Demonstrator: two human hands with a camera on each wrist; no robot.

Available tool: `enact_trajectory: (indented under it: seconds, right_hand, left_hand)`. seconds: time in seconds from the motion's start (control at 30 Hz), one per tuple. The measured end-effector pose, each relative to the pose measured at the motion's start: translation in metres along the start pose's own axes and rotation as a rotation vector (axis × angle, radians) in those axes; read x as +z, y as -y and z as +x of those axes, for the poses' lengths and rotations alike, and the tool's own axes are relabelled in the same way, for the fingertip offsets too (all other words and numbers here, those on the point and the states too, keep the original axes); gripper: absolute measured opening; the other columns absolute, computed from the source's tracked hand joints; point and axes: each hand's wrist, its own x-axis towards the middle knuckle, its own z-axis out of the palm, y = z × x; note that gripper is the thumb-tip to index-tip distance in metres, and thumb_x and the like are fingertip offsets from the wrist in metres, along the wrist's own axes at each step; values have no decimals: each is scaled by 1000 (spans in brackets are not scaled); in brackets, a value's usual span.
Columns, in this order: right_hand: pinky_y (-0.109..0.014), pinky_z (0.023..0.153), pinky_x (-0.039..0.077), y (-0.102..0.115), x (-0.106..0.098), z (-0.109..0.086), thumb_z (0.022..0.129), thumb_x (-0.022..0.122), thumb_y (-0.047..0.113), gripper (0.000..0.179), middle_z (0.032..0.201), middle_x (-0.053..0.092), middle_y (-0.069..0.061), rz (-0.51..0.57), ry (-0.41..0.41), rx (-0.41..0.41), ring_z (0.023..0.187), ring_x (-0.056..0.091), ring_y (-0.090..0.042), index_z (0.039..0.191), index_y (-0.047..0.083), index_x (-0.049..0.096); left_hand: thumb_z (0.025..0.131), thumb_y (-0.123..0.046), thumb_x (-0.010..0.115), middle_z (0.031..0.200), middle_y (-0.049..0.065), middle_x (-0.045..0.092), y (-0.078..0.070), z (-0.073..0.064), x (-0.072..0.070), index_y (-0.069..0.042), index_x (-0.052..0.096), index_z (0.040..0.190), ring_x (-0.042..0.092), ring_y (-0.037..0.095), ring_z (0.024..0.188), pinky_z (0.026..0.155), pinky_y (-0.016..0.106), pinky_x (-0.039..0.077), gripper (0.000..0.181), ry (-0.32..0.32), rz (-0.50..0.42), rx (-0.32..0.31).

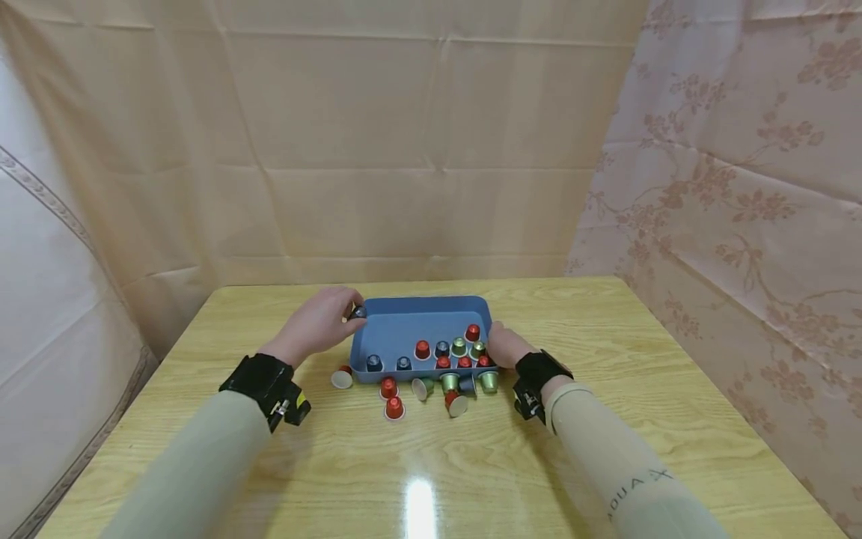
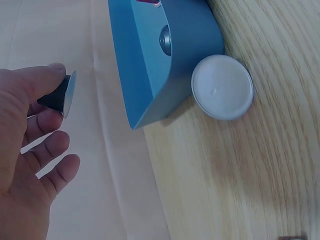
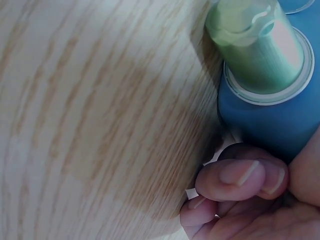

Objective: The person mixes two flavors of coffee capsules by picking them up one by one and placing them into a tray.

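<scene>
Nearest are the sleeves (image 1: 195,457). Left grip (image 1: 322,318) pinches a dark capsule (image 2: 56,96) by its body, leaving the rim free, at the tray's (image 1: 407,329) far-left corner; right grip (image 1: 508,344), perhaps steadying the tray's right edge, curls; whether it holds, I cannot tell.

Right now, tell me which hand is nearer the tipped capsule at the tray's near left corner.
Left. The left hand is just beyond the tipped capsule; the right hand is farther off, at the right side of the tray.
</scene>
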Motion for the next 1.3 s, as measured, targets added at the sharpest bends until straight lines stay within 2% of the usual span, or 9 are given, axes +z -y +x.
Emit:
enact_trajectory:
  seconds: [0.13, 0.3, 0.37, 0.57, 0.63, 0.77, 0.87, 1.1, 1.3]
  right_hand:
    - [-33, 63, 45, 0, 0, 0, 99, 32, 8, 26, 77, 53, -14, 112, 2, 57, 66, 55, -22, 113, -13, 37]
    - [-33, 63, 46, -1, 0, 0, 98, 32, 5, 27, 77, 53, -15, 45, 4, 31, 67, 56, -22, 115, -15, 37]
    - [-33, 60, 46, -1, 1, 1, 98, 32, 5, 27, 77, 53, -15, 50, 9, 35, 66, 56, -23, 116, -16, 36]
    - [-31, 52, 44, -3, 3, 2, 99, 31, 11, 29, 78, 52, -15, 193, 20, 97, 64, 55, -24, 118, -11, 35]
    - [-32, 57, 45, -3, 3, 2, 99, 32, 11, 29, 79, 52, -15, 194, 12, 91, 66, 55, -24, 117, -11, 35]
    - [-34, 65, 46, -2, 2, 1, 99, 33, 9, 28, 79, 53, -16, 96, -7, 38, 69, 56, -23, 114, -14, 37]
    - [-34, 66, 47, -2, 2, 1, 99, 34, 9, 28, 78, 53, -16, 48, -13, 16, 69, 57, -23, 113, -15, 38]
    - [-34, 66, 46, -2, 2, 2, 99, 33, 12, 28, 79, 53, -15, 161, -9, 66, 70, 56, -23, 113, -11, 37]
    - [-34, 66, 46, -1, 3, 1, 99, 32, 13, 28, 80, 52, -14, 186, -5, 79, 71, 55, -23, 115, -11, 36]
  left_hand:
    - [84, -31, 68, 88, 0, 56, -5, 4, 1, -11, 60, 106, 51, 17, 78, 68, 30, 45, 31, 8, -2, 11]
    - [84, -32, 68, 89, 0, 57, -11, 9, 5, -11, 60, 106, 52, 16, 79, 69, 30, 46, 31, 23, -6, 13]
    - [85, -31, 67, 90, 0, 57, -13, 11, 6, -10, 60, 106, 52, 17, 79, 70, 30, 46, 31, 32, -13, 15]
    - [85, -32, 67, 91, 1, 57, -18, 15, 8, -11, 60, 109, 52, 17, 80, 71, 29, 47, 33, 77, 2, 16]
    - [85, -32, 67, 91, 1, 57, -19, 16, 9, -11, 60, 110, 52, 16, 79, 70, 29, 47, 33, 93, 9, 14]
    - [85, -32, 67, 91, 0, 57, -18, 16, 12, -12, 60, 109, 52, 16, 78, 69, 28, 47, 32, 119, 26, 3]
    - [85, -31, 67, 91, 0, 58, -16, 15, 14, -11, 61, 109, 52, 15, 78, 70, 28, 47, 32, 134, 43, 2]
    - [84, -28, 69, 93, 2, 60, -14, 13, 17, -10, 62, 108, 53, 15, 78, 70, 29, 48, 31, 154, 66, 1]
    - [83, -26, 70, 92, 2, 60, -14, 10, 21, -12, 62, 105, 52, 16, 78, 72, 30, 47, 28, 172, 111, 0]
